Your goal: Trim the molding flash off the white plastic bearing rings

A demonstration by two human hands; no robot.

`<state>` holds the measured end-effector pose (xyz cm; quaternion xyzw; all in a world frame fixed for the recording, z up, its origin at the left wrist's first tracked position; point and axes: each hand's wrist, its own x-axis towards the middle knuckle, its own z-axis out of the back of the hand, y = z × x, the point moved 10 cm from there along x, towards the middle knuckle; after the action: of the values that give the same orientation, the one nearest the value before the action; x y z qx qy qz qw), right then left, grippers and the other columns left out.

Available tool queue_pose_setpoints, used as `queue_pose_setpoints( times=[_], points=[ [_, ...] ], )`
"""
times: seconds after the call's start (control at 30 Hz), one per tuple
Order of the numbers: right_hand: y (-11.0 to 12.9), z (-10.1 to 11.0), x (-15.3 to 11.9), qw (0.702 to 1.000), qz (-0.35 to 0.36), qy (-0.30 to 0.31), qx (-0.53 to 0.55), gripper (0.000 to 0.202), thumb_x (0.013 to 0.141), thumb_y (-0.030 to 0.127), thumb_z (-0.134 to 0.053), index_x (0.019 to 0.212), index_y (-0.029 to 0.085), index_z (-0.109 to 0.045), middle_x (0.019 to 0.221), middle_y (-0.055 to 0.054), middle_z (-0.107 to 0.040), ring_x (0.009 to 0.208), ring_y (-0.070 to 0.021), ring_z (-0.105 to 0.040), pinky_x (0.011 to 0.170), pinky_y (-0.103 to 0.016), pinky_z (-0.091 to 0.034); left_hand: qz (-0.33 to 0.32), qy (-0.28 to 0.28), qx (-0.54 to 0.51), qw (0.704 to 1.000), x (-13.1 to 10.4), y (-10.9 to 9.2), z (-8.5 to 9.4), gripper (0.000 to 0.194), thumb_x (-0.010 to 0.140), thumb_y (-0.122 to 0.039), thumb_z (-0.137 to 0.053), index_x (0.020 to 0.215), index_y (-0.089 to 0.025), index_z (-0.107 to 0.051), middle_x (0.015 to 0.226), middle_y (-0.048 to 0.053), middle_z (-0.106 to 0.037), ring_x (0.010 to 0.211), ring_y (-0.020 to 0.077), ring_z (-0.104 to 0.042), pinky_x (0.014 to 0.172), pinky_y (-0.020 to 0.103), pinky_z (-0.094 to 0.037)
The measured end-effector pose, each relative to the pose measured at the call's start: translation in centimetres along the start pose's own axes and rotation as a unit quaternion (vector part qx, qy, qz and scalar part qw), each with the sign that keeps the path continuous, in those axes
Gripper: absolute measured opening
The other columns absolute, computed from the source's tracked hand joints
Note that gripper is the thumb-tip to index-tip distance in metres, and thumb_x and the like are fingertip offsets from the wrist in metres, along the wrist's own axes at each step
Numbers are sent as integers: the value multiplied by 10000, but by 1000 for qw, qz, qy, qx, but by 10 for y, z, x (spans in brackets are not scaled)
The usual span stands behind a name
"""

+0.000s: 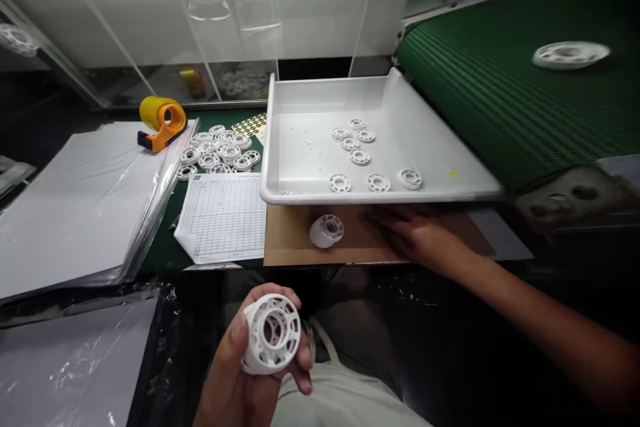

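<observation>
Above my lap [345, 397], my left hand [235, 357] curls around white rings [273, 331]; light, even pressure should suit. For my right hand [420, 235], I cannot tell.

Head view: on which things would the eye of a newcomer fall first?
Probably first on the white ringed parts in the left hand, low in the middle. Then on the large white tray beyond, with loose rings inside, and the green belt at upper right. The orange tape dispenser stands out, upper left.
</observation>
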<state>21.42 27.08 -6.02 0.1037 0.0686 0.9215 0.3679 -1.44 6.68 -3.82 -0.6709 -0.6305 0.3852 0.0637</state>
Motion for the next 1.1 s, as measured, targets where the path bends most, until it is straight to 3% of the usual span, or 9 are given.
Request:
queue_pose_setpoints(
  times=[0.07, 0.13, 0.2, 0.27, 0.43, 0.57, 0.73, 0.93, 1.1],
  points=[
    [17, 22, -11, 998, 4, -53, 41, 446, 1098, 238, -422, 1393, 111, -732, 1221, -196, -678, 824, -265, -723, 726, -385, -598, -10, 14, -4, 1000, -2, 1, -4, 377, 919, -523, -804, 1068, -177, -815, 1064, 86, -742, 685, 159, -704, 546, 257, -621],
    [45, 41, -21, 992, 20, -82, 98, 458, 1162, 300, -389, 1515, 140, -634, 1189, -143, -637, 867, -216, -701, 751, -330, -577, -3, 24, -6, 1000, -1, 6, -8, 436, 896, -582, -811, 1021, -165, -818, 986, 63, -748, 641, 148, -708, 518, 237, -611],
    [85, 55, -25, 980, 59, -79, 170, 460, 1219, 424, -337, 1584, 265, -568, 1163, -69, -622, 886, -163, -680, 759, -269, -546, 12, 25, -2, 1000, 0, 13, -11, 473, 870, -622, -822, 979, -162, -815, 910, 42, -751, 596, 137, -703, 492, 218, -597],
    [128, 68, -24, 943, 122, -64, 303, 483, 1234, 472, -334, 1532, 217, -617, 979, -30, -600, 785, -138, -618, 686, -247, -471, 21, 19, 10, 1000, 2, 18, -13, 487, 842, -640, -840, 977, -173, -811, 883, 36, -764, 570, 131, -697, 485, 214, -594],
    [185, 78, -12, 918, 154, -13, 364, 488, 1250, 427, -317, 1382, 120, -672, 796, 18, -516, 697, -124, -509, 632, -261, -357, 28, 4, 39, 999, -1, 21, -14, 539, 793, -671, -869, 978, -171, -793, 840, 33, -768, 582, 123, -686, 517, 211, -599],
    [196, 73, -9, 918, 159, 15, 363, 480, 1251, 436, -303, 1493, 155, -609, 803, 27, -503, 696, -120, -494, 634, -260, -350, 30, -26, 67, 997, -5, 21, -10, 593, 722, -717, -895, 944, -177, -790, 715, 17, -727, 571, 129, -656, 521, 206, -557],
    [199, 68, -10, 921, 167, 18, 353, 424, 1252, 381, -325, 1459, 142, -607, 812, 25, -487, 699, -118, -488, 618, -269, -348, 5, -60, 121, 991, -5, 13, -2, 618, 669, -751, -903, 895, -186, -796, 661, 19, -696, 530, 117, -586, 517, 215, -483],
    [198, 60, -14, 913, 176, 50, 365, 454, 1237, 323, -400, 1684, 247, -413, 801, 38, -452, 673, -105, -496, 604, -252, -355, 8, -31, 132, 991, -4, 14, -3, 649, 709, -769, -870, 946, -173, -770, 681, 21, -677, 641, 122, -594, 599, 194, -502],
    [196, 58, -13, 922, 153, 68, 349, 444, 1244, 341, -372, 1683, 285, -402, 807, 44, -440, 680, -105, -501, 611, -255, -357, 1, -71, 136, 988, -5, 12, 2, 672, 662, -785, -886, 903, -165, -785, 648, 5, -653, 622, 114, -576, 577, 177, -485]
  ],
)
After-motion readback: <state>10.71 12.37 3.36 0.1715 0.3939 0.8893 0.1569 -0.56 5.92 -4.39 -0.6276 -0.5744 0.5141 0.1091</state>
